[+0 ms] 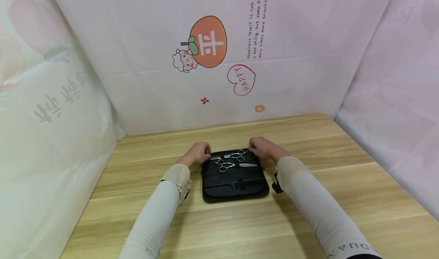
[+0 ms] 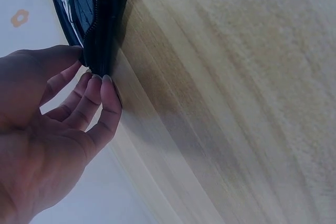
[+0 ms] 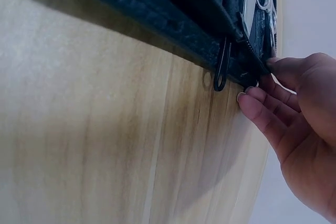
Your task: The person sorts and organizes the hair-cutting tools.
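A black zippered case (image 1: 247, 193) lies opened flat on the wooden table, roughly in the middle of the head view. Two pairs of silver scissors (image 1: 226, 163) are tucked into it, their handles showing and parts of their blades covered. Below them a dark tail comb (image 1: 219, 184) lies across the case. My left hand (image 1: 199, 152) pinches the far left corner, thumb above and fingers beneath in the left wrist view. At the far right corner my right hand (image 1: 263, 147) pinches the edge likewise. A black zipper pull (image 3: 222, 66) hangs beside it in the right wrist view.
The wooden tabletop (image 1: 137, 198) extends around the case. White printed sheets form a back wall (image 1: 291, 80) and side walls (image 1: 68, 137) close to the table's edges. A dark wrist device (image 1: 277, 184) sits at the right sleeve cuff.
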`<action>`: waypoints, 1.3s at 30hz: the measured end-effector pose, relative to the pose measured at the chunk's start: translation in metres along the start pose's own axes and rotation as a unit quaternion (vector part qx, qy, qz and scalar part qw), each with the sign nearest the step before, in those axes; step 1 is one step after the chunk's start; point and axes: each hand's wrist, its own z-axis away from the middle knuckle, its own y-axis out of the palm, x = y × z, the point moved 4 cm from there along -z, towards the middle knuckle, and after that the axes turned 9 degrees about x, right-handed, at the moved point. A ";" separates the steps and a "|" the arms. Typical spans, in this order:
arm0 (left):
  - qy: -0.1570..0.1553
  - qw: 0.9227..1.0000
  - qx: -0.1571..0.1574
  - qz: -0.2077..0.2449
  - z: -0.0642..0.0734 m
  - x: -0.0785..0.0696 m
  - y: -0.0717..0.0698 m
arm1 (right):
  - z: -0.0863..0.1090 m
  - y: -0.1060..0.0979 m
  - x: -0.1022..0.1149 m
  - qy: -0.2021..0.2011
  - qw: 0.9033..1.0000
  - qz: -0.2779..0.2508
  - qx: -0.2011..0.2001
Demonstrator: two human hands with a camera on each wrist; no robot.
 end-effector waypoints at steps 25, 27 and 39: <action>0.007 0.999 0.017 -0.046 0.003 -0.007 0.000 | -0.002 0.003 0.004 0.003 0.999 0.041 -0.011; 0.007 0.999 0.017 -0.044 0.003 -0.008 -0.001 | -0.002 0.002 0.006 0.004 0.999 0.052 -0.009; 0.001 0.998 0.030 -0.060 -0.001 -0.011 0.003 | -0.001 0.002 0.008 0.027 0.998 0.052 -0.002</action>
